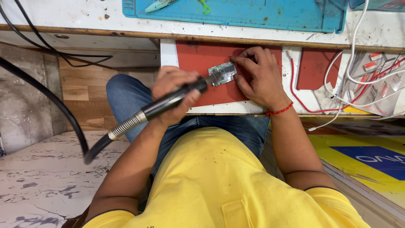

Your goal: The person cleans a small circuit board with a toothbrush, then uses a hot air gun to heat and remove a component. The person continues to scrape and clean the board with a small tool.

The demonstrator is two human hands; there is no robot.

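Quickly, left to right: thick black hose [50, 101] sweeps in from 9 o'clock and runs into a ribbed metal collar, then the black handpiece [168, 101]. Left hand [175, 95] has its grip wrapped fully round that handpiece, fingers closed tight, nozzle tip pointing toward 2 o'clock at the small circuit board [222, 74]. Board lies flat on the red mat [198, 59], about mid-mat, on a pull-out shelf under the table [84, 19] edge. Right hand [259, 78] sits at 3 o'clock of the board; its fingertips [236, 61] pinch and press the board's right edge, grip closed on it, palm down on the mat. Red thread band on that wrist.

Judgement on doing it well: keep the nozzle steady just over the board's left end, not scraping it; keep the holding fingers at the far edge, clear of the tip; let the hose hang free so it doesn't tug the aim.

Further right: red wire [295, 90], white cables [354, 55], loose packets at 2 o'clock. Blue mat [253, 14] up at 12.
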